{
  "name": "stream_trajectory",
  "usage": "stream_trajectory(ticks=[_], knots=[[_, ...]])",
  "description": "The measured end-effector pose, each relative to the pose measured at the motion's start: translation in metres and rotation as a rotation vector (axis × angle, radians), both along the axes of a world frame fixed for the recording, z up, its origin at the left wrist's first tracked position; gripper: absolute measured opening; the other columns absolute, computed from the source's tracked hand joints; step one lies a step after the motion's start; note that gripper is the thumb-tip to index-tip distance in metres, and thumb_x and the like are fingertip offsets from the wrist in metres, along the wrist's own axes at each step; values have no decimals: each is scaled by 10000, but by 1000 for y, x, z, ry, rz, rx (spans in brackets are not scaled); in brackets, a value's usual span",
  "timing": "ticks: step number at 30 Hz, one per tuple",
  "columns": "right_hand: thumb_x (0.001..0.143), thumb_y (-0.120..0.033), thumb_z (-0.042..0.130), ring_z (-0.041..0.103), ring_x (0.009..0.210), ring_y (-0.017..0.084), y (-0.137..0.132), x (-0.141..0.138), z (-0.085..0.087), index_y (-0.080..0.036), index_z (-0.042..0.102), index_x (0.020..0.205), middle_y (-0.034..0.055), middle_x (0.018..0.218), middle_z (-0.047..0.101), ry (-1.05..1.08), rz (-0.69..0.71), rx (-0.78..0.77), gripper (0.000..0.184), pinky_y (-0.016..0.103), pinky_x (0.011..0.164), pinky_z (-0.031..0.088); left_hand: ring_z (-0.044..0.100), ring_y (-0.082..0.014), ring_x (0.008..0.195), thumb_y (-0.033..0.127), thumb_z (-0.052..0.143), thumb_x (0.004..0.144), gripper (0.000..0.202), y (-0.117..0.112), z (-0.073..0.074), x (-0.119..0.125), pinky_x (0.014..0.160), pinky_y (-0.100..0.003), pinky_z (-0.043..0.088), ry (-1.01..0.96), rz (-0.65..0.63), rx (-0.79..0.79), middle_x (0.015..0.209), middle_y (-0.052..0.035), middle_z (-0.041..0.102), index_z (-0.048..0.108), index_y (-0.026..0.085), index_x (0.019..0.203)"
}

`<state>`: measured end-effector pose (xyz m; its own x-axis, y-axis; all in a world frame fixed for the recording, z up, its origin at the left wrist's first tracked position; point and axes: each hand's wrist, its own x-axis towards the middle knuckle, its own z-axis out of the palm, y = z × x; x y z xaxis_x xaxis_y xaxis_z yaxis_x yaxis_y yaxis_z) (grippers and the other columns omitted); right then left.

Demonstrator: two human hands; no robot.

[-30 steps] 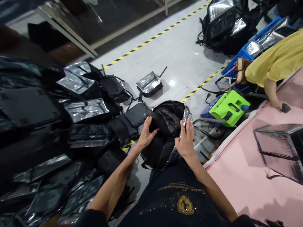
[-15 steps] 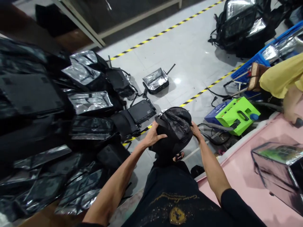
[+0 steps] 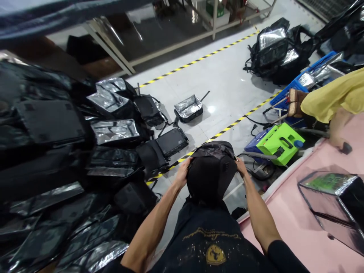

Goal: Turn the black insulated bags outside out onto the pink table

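— Held up in front of the chest: black bag (image 3: 211, 176), left hand (image 3: 183, 172) clamped on its left edge, right hand (image 3: 241, 167) clamped on its right edge. Well above the floor (image 3: 224, 76), over the striped line (image 3: 224, 129).

— Firm enough, that grip?

— Hard to say. Only fingertips visible at each edge, palms hidden behind the cloth. Slack fabric, probably; could slide out of one hand and swing down.

— Onto what?

— Green box (image 3: 280, 142) and hoses just right of it, below. Loose straps likely to snag there, judging by the clutter.

— And the left side?

— Pile of bags (image 3: 108, 131) heaped close by, silver linings up. Easy to knock a few off with an elbow. Also an open silver box (image 3: 188, 108) lying alone on the floor further out.

— Anything on the desk?

— Pink desk (image 3: 292, 223) at right, with a foil-lined box (image 3: 332, 201) near its edge. Another person's hand (image 3: 337, 131) resting at the far end, yellow sleeve (image 3: 332, 96) above. Wide swing to the right could clip either.
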<state>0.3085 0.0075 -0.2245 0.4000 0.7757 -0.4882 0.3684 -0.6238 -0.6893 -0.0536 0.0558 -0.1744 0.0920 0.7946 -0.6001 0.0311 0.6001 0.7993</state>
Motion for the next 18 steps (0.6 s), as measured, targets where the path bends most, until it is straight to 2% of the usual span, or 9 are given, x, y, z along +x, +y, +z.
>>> stream_trajectory(ticks=[3, 5, 7, 10, 12, 13, 14, 15, 18], knots=[[885, -528, 542, 611, 797, 253, -12, 23, 29, -249, 708, 845, 34, 752, 699, -111, -87, -9, 327, 344, 783, 498, 781, -302, 1117, 888, 655, 891, 829, 13, 10, 4, 1028, -460, 627, 145, -64, 18, 1184, -145, 833, 766, 177, 1303], [935, -527, 528, 629, 845, 271, -18, 39, 58, -252, 733, 922, 70, 859, 737, -197, -156, -1, 343, 359, 823, 477, 759, -335, 1214, 789, 697, 929, 737, 23, 33, 6, 1082, -508, 607, 277, -99, 151, 1280, -170, 816, 769, 177, 1334], [989, -533, 512, 649, 899, 292, -22, 51, 96, -249, 754, 1042, 111, 979, 765, -340, -227, 19, 377, 372, 848, 454, 702, -356, 1358, 706, 693, 985, 643, 27, 73, 12, 1174, -526, 561, 334, -65, 396, 1423, -181, 768, 773, 190, 1360], [1015, -496, 541, 671, 961, 323, -21, 49, 159, -233, 752, 1167, 144, 1048, 777, -619, -246, 111, 369, 388, 866, 435, 611, -342, 1507, 610, 624, 1093, 493, 19, 148, 27, 1297, -510, 473, 321, -9, 764, 1583, -121, 682, 772, 264, 1411], [1001, -440, 574, 675, 1011, 337, -18, 32, 190, -216, 746, 1182, 152, 1060, 777, -745, -170, 231, 335, 398, 898, 434, 552, -340, 1577, 562, 635, 1112, 441, 7, 185, 40, 1378, -519, 374, 346, -130, 938, 1649, -66, 638, 754, 339, 1474], [992, -414, 587, 673, 1043, 341, -15, 21, 199, -210, 745, 1182, 156, 1073, 775, -778, -122, 294, 321, 402, 924, 434, 521, -351, 1607, 560, 661, 1102, 464, 1, 193, 45, 1409, -533, 315, 375, -217, 989, 1675, -52, 618, 731, 369, 1519], [985, -392, 593, 669, 1071, 342, -12, 9, 202, -206, 745, 1184, 160, 1092, 774, -792, -82, 348, 312, 404, 947, 433, 488, -370, 1633, 576, 696, 1079, 527, -3, 192, 50, 1431, -553, 259, 415, -298, 1009, 1698, -54, 599, 697, 385, 1570], [981, -375, 593, 666, 1080, 338, -9, -2, 200, -205, 746, 1189, 160, 1105, 772, -778, -46, 381, 309, 401, 956, 434, 455, -397, 1655, 602, 737, 1046, 625, -6, 184, 53, 1439, -578, 220, 460, -361, 998, 1722, -73, 576, 653, 381, 1624], [979, -366, 549, 651, 973, 301, 6, -25, 168, -222, 759, 1112, 120, 1014, 766, -491, 22, 308, 288, 366, 881, 444, 392, -488, 1678, 689, 853, 911, 1014, -5, 132, 52, 1406, -658, 245, 556, -455, 852, 1770, -199, 501, 495, 253, 1754]])
